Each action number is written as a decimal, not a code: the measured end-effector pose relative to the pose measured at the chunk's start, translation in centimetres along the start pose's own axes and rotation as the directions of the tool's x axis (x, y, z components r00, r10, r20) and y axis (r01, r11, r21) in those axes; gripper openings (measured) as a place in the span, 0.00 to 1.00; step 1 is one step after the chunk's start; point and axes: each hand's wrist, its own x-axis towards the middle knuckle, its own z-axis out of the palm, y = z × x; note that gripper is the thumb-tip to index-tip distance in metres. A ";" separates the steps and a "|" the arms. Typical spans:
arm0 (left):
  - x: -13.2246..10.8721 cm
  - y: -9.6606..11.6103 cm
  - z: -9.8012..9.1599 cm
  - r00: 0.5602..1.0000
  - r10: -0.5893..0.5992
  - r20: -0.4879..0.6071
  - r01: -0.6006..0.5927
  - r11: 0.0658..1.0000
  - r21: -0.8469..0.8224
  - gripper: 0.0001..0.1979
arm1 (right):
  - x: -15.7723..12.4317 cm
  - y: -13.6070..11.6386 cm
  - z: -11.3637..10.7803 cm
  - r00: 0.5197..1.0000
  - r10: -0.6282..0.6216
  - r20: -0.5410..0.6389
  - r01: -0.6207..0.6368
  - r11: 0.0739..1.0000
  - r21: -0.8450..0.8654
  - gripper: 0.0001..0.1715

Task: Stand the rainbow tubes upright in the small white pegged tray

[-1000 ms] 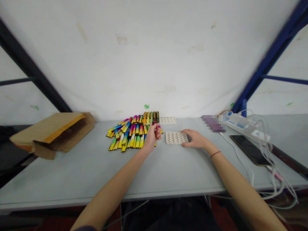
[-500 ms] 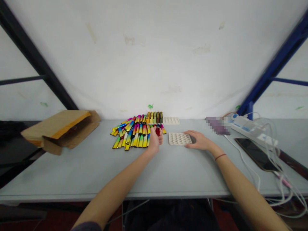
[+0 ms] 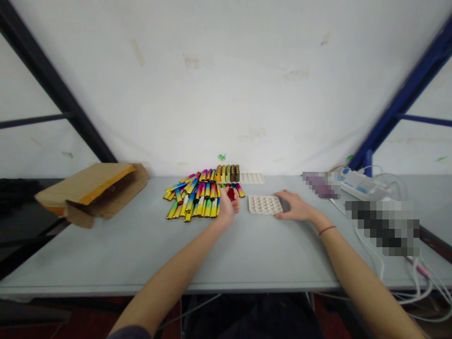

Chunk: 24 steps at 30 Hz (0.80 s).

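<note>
My left hand [image 3: 229, 207] is closed around shiny red tubes [image 3: 231, 193]; its fingers hide how many. Just beside it lies a loose pile of shiny tubes [image 3: 190, 197] in rainbow and gold colours. My right hand [image 3: 294, 205] grips the right end of a white tray [image 3: 264, 205] with rows of round holes, thumb on the near side and fingers on the far side. Behind my left hand, several tubes with gold tops [image 3: 228, 173] stand upright in close rows.
A second white holed tray [image 3: 252, 178] lies by the wall. An opened brown cardboard package [image 3: 92, 190] sits on the left of the grey table [image 3: 169, 263]. To the right are a purple item [image 3: 321, 184], a white power strip [image 3: 356, 183], a blurred-out patch and white cables [image 3: 374, 256].
My right hand has slid slightly right along the tray's end. My left hand stays closed in about the same place. The whole view has shifted a little.
</note>
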 end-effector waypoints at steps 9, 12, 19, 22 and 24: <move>2.1 -1.2 1.7 0.979 0.112 0.172 -0.162 0.936 0.312 0.20 | 0.1 -0.2 -0.2 0.997 0.034 0.071 -0.036 0.999 0.038 0.52; 3.5 -2.1 3.6 0.877 0.361 0.316 -0.479 0.703 0.526 0.13 | 0.1 -0.2 -0.1 0.998 0.029 0.061 -0.031 0.999 0.035 0.53; 6.4 -5.3 5.6 0.757 0.324 0.568 -0.652 0.446 0.613 0.09 | 0.4 0.5 0.6 1.000 -0.003 0.018 0.002 0.999 0.037 0.52; 6.8 -6.4 5.1 0.765 0.274 0.583 -0.641 0.419 0.643 0.11 | 0.6 0.7 0.7 0.999 -0.041 0.004 0.041 0.998 0.053 0.50; 6.9 -6.6 4.8 0.762 0.255 0.595 -0.647 0.340 0.683 0.12 | 0.6 0.8 0.6 0.999 -0.053 -0.001 0.053 0.997 0.061 0.48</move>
